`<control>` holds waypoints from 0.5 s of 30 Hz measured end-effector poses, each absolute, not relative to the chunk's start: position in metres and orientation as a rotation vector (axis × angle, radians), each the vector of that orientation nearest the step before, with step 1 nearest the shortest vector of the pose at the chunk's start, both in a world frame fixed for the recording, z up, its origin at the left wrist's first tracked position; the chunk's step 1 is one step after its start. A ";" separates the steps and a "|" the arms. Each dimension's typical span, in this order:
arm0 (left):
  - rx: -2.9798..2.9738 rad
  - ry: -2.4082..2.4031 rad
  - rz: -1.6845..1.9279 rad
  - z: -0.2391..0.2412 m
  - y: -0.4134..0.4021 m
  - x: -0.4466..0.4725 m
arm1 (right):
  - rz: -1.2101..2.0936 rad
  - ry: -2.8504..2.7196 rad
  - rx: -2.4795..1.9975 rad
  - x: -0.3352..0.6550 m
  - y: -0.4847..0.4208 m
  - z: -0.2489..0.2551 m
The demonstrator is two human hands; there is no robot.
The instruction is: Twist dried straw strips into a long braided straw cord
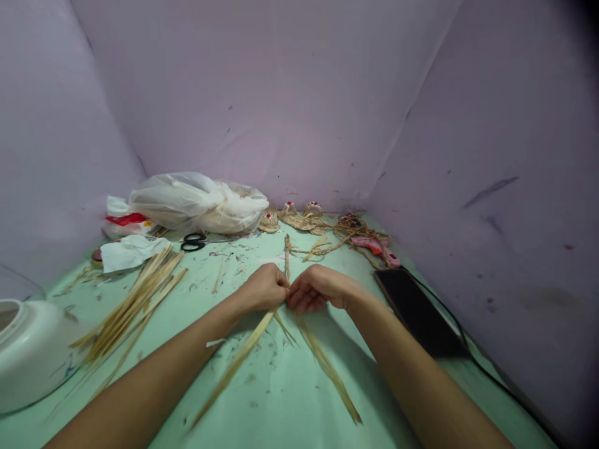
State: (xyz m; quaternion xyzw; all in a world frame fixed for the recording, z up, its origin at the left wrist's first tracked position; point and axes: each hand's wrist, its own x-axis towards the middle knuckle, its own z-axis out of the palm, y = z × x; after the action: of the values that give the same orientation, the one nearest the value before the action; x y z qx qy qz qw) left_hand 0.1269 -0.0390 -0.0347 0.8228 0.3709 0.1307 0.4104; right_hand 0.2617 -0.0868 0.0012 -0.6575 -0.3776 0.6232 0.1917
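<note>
A braid of dried straw-like strips [287, 257] runs away from me over the green tabletop. At its near end my left hand [266, 287] is closed, pinching the braid where the loose strips begin. My right hand [319, 288] meets it there, thumb and fingertips pressed together on the same spot. One long pale strip [234, 365] trails toward me from under the left hand. Another strip [330, 368] hangs out below the right hand, its end frayed. A short strip end [285, 328] pokes out between them. The exact crossing of the strips is hidden by my fingers.
Loose strips [133, 299] lie in a bundle at left, near a white plastic container [32, 355]. Black-handled scissors [193, 242] and a plastic bag [196, 202] are behind. Small woven pieces [302, 218] line the back wall. A dark phone-like slab [421, 312] with a cable lies right.
</note>
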 end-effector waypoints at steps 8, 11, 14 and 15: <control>1.662 1.061 0.468 -0.021 -0.040 0.128 | 1.768 -0.953 -1.540 0.262 -0.093 -0.004; 1.586 1.004 0.493 -0.020 -0.041 0.127 | 1.902 -0.904 -1.370 0.260 -0.096 -0.003; 1.611 0.947 0.466 -0.022 -0.041 0.128 | 1.836 -0.908 -1.398 0.258 -0.095 -0.005; 1.650 0.947 0.459 -0.022 -0.041 0.128 | 1.794 -0.927 -1.441 0.258 -0.095 -0.006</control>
State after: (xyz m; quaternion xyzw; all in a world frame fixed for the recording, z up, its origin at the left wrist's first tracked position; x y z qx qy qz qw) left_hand 0.1275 -0.0412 -0.0222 0.6993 0.4015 0.1947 0.5584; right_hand 0.2584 -0.0945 -0.0060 -0.5496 -0.3534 0.6839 0.3245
